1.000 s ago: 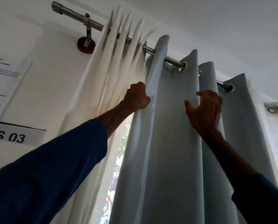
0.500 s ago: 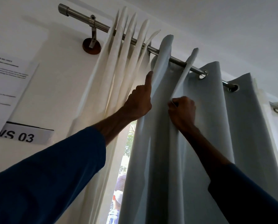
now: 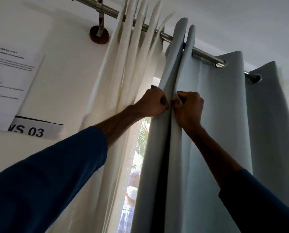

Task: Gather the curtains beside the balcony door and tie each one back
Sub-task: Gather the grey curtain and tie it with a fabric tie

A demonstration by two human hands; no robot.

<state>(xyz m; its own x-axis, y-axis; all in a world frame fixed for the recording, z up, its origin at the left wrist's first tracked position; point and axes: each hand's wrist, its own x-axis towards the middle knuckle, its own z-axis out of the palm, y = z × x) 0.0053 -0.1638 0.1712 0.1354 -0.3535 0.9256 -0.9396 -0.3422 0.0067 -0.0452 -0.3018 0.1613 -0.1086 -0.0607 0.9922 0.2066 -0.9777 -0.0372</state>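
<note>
A pale grey eyelet curtain point(image 3: 221, 125) hangs from a steel rod point(image 3: 206, 56). Its two leftmost folds are pressed together just under the rod. My left hand point(image 3: 153, 105) grips the first fold, and my right hand point(image 3: 188, 106) grips the second fold right beside it, so the knuckles almost touch. Left of the grey curtain hangs a cream sheer curtain point(image 3: 132, 68), bunched into several pleats against the wall. Two wider grey folds stay spread out further right along the rod.
A rod bracket with a round brown base point(image 3: 99, 34) is fixed to the white wall. A printed paper sheet point(image 3: 11, 81) and a label reading "VS 03" point(image 3: 34, 130) are stuck on the left. Bright daylight and a person outside show through the gap point(image 3: 137, 165) between the curtains.
My right hand slid the second grey fold left along the rod until it met the first one. My left hand closed its raised finger into a grip on the first fold.
</note>
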